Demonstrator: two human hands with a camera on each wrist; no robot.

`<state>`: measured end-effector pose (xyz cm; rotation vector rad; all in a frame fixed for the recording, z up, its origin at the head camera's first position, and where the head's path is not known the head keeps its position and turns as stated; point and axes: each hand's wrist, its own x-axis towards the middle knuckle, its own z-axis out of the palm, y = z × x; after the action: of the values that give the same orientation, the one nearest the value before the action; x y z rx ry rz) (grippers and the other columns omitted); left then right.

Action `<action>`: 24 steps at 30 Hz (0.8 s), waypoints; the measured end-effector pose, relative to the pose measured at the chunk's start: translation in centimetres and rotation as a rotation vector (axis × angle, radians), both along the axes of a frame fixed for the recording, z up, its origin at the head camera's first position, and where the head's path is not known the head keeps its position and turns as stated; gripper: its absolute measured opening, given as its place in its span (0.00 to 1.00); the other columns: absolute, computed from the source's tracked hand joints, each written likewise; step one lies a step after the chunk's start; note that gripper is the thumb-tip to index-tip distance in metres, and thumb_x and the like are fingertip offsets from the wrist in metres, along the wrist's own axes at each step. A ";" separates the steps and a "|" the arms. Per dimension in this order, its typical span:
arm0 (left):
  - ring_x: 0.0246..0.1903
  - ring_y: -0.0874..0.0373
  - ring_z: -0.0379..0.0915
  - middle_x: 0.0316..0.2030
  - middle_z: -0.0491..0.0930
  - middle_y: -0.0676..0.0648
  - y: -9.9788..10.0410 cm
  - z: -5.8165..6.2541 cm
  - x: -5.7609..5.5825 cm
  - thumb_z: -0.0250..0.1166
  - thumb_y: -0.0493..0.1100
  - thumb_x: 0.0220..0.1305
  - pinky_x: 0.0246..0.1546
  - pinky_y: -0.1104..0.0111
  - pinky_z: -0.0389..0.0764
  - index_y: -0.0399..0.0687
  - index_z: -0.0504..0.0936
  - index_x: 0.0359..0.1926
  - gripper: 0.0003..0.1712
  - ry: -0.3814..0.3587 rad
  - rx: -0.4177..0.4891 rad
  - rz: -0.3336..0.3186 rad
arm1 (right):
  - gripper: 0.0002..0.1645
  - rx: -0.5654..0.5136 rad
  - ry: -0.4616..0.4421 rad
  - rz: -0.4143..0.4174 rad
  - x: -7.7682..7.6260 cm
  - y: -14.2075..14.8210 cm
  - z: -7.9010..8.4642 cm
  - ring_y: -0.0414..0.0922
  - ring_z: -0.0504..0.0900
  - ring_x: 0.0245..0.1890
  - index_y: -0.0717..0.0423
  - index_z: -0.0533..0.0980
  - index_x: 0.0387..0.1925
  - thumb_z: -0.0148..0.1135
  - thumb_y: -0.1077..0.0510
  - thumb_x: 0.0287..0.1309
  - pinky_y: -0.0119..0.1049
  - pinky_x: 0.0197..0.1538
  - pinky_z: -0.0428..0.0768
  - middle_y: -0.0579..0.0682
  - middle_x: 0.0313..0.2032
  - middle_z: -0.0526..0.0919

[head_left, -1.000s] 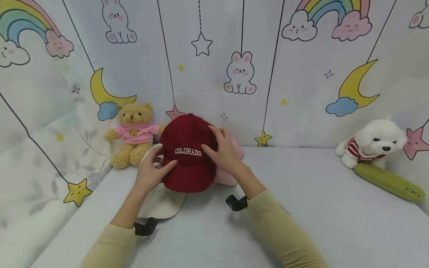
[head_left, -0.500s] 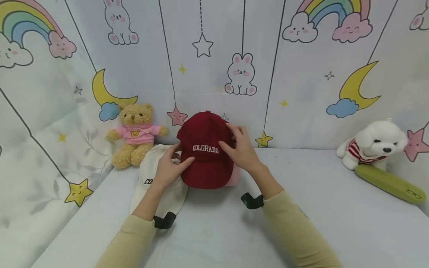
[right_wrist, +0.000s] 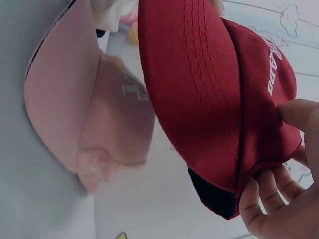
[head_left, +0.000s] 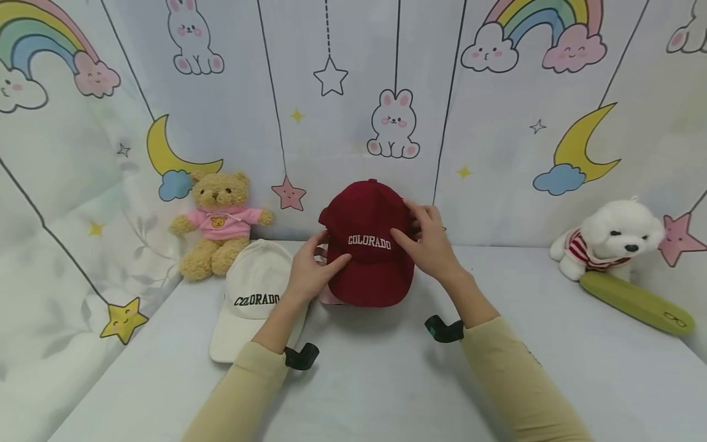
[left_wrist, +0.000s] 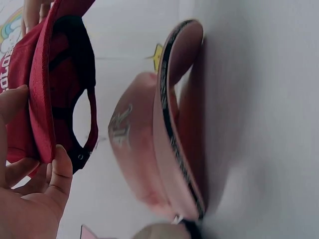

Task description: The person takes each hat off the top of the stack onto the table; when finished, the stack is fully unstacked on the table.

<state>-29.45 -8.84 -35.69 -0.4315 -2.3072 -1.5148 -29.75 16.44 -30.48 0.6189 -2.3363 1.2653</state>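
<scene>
A dark red baseball cap (head_left: pixel 370 215) lettered COLORADO is held up off the table between both hands. My left hand (head_left: pixel 312 270) grips its left edge, thumb on the front and fingers behind, as the left wrist view also shows. On the other side, my right hand (head_left: pixel 433 245) pinches the cap's right edge the same way. Below and behind the red cap, a pink cap (left_wrist: pixel 134 144) with a dark-edged brim rests on the table; in the head view the red cap mostly hides it. Left of it lies a white cap (head_left: pixel 256 276) with black COLORADO lettering, partly behind the left forearm.
A teddy bear (head_left: pixel 220 215) in a pink hoodie sits at the back left. At the far right are a white toy dog (head_left: pixel 618 233) and a green glasses case (head_left: pixel 635 302). A printed cloth backdrop (head_left: pixel 497 153) rises behind the white table (head_left: pixel 375 380).
Both hands have carried the red cap to the right and slightly up, from over the white cap to in front of the pink one. The white cap has come into fuller view.
</scene>
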 end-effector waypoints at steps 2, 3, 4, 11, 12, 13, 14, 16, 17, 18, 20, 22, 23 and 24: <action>0.43 0.51 0.74 0.54 0.78 0.43 0.7 -0.1 -0.3 0.75 0.46 0.60 0.41 0.62 0.79 0.41 0.70 0.69 0.39 0.011 0.002 -0.008 | 0.37 0.008 0.011 -0.011 0.0 0.6 0.0 0.54 0.72 0.51 0.60 0.63 0.73 0.64 0.59 0.67 0.51 0.51 0.79 0.61 0.58 0.65; 0.43 0.50 0.74 0.54 0.78 0.43 1.1 -0.2 -0.4 0.75 0.45 0.60 0.41 0.62 0.80 0.41 0.70 0.69 0.39 0.019 0.010 -0.018 | 0.36 0.010 0.016 -0.016 -0.1 0.9 0.1 0.54 0.73 0.51 0.60 0.63 0.73 0.64 0.60 0.67 0.51 0.51 0.79 0.61 0.58 0.66; 0.42 0.51 0.75 0.54 0.78 0.43 1.5 -0.3 -0.5 0.75 0.45 0.60 0.42 0.62 0.80 0.41 0.70 0.69 0.39 0.022 0.017 -0.031 | 0.36 0.012 0.019 -0.022 -0.1 1.2 0.1 0.54 0.73 0.50 0.60 0.64 0.72 0.64 0.60 0.67 0.51 0.50 0.79 0.61 0.58 0.66; 0.42 0.53 0.75 0.52 0.78 0.45 4.2 -0.3 -1.1 0.75 0.45 0.60 0.42 0.63 0.82 0.42 0.72 0.68 0.37 0.086 0.029 -0.076 | 0.35 0.013 0.024 -0.075 -0.2 3.6 0.0 0.54 0.73 0.50 0.61 0.63 0.73 0.63 0.60 0.68 0.49 0.50 0.77 0.62 0.59 0.65; 0.43 0.53 0.75 0.51 0.78 0.45 4.6 -0.3 -1.2 0.75 0.45 0.60 0.42 0.62 0.81 0.41 0.73 0.67 0.36 0.102 0.026 -0.076 | 0.35 0.012 0.026 -0.082 -0.2 4.0 0.0 0.54 0.73 0.50 0.62 0.63 0.73 0.63 0.60 0.68 0.48 0.50 0.77 0.63 0.59 0.65; 0.43 0.53 0.75 0.51 0.78 0.45 5.0 -0.2 -1.2 0.75 0.45 0.60 0.42 0.62 0.81 0.41 0.73 0.66 0.36 0.118 0.026 -0.077 | 0.35 0.013 0.029 -0.087 -0.2 4.3 0.0 0.54 0.73 0.50 0.62 0.63 0.73 0.63 0.60 0.68 0.47 0.50 0.76 0.63 0.59 0.65; 0.43 0.53 0.75 0.50 0.79 0.45 5.4 -0.2 -1.3 0.75 0.45 0.60 0.42 0.62 0.81 0.41 0.74 0.65 0.35 0.121 0.032 -0.081 | 0.35 0.012 0.031 -0.091 -0.2 4.7 0.0 0.54 0.73 0.50 0.62 0.63 0.73 0.62 0.60 0.68 0.46 0.49 0.76 0.63 0.59 0.65; 0.45 0.53 0.74 0.49 0.79 0.46 6.2 -0.2 -1.2 0.75 0.44 0.60 0.43 0.62 0.81 0.41 0.74 0.66 0.35 0.116 0.052 -0.093 | 0.35 0.016 0.035 -0.101 -0.2 5.3 -0.1 0.53 0.73 0.49 0.62 0.63 0.73 0.62 0.59 0.69 0.42 0.48 0.75 0.63 0.59 0.65; 0.45 0.54 0.74 0.49 0.79 0.46 6.6 -0.3 -1.3 0.75 0.44 0.60 0.43 0.62 0.80 0.42 0.74 0.66 0.35 0.109 0.063 -0.100 | 0.35 0.019 0.036 -0.105 -0.2 5.7 -0.1 0.53 0.72 0.49 0.62 0.63 0.73 0.62 0.59 0.69 0.40 0.48 0.74 0.63 0.59 0.65; 0.46 0.54 0.74 0.49 0.79 0.46 6.9 -0.3 -1.3 0.75 0.43 0.60 0.44 0.62 0.80 0.41 0.74 0.66 0.35 0.109 0.071 -0.105 | 0.35 0.019 0.037 -0.106 -0.1 6.0 -0.1 0.53 0.72 0.49 0.62 0.63 0.73 0.62 0.59 0.69 0.38 0.48 0.74 0.63 0.59 0.65; 0.46 0.55 0.74 0.49 0.79 0.46 7.6 -0.5 -1.3 0.75 0.43 0.60 0.45 0.63 0.80 0.41 0.73 0.67 0.36 0.097 0.087 -0.116 | 0.34 0.022 0.039 -0.112 0.0 6.6 -0.2 0.52 0.71 0.49 0.62 0.64 0.72 0.62 0.58 0.69 0.34 0.47 0.73 0.63 0.59 0.65; 0.46 0.54 0.75 0.49 0.79 0.46 8.3 -0.6 -1.4 0.75 0.43 0.60 0.46 0.63 0.80 0.40 0.73 0.67 0.36 0.099 0.088 -0.119 | 0.34 0.029 0.038 -0.124 0.0 7.1 -0.2 0.51 0.70 0.48 0.61 0.64 0.72 0.62 0.58 0.69 0.30 0.45 0.72 0.63 0.59 0.65; 0.47 0.54 0.75 0.49 0.79 0.45 8.6 -0.7 -1.5 0.75 0.43 0.61 0.47 0.63 0.80 0.40 0.72 0.67 0.36 0.099 0.092 -0.123 | 0.34 0.030 0.035 -0.130 0.0 7.4 -0.3 0.50 0.70 0.48 0.61 0.64 0.72 0.61 0.58 0.70 0.29 0.45 0.72 0.63 0.59 0.65; 0.47 0.54 0.75 0.50 0.79 0.45 8.9 -0.8 -1.5 0.75 0.43 0.60 0.47 0.63 0.80 0.39 0.72 0.67 0.36 0.098 0.096 -0.125 | 0.34 0.031 0.034 -0.135 0.1 7.7 -0.4 0.50 0.70 0.47 0.61 0.64 0.72 0.61 0.58 0.70 0.28 0.44 0.72 0.63 0.59 0.65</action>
<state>-30.93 0.10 -36.44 -0.6192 -2.1590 -1.6164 -29.66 24.12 -30.84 0.4794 -2.3317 1.1517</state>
